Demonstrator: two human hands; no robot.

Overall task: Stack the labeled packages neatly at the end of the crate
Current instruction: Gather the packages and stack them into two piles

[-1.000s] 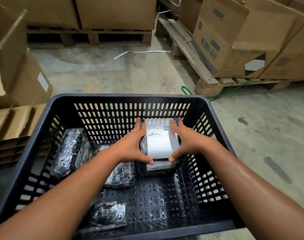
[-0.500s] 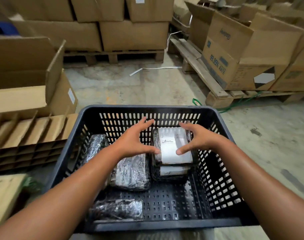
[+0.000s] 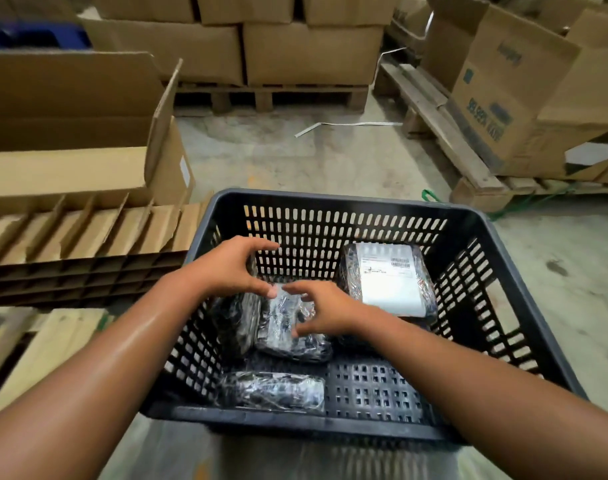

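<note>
A black slotted crate (image 3: 333, 209) stands on the floor before me. At its far right end lies a stack of wrapped packages; the top package (image 3: 389, 278) shows a white label face up. A shiny black wrapped package (image 3: 285, 334) lies in the middle of the crate. My left hand (image 3: 233, 268) hovers over its far end with fingers apart. My right hand (image 3: 323, 311) is spread over its right side, fingertips at the wrap. Another package (image 3: 236, 323) leans against the left wall. A third (image 3: 271, 391) lies by the near wall.
Flattened cardboard dividers (image 3: 88, 237) and an open carton (image 3: 70, 133) lie left of the crate. Wooden pallets (image 3: 444, 133) loaded with cardboard boxes (image 3: 313, 53) stand behind and to the right. A green cord (image 3: 430, 197) and a white strip (image 3: 347, 125) lie on the concrete floor.
Both hands let go of the labelled package on the stack at the far right and moved left over the unlabelled package in the middle. The camera view shifted.
</note>
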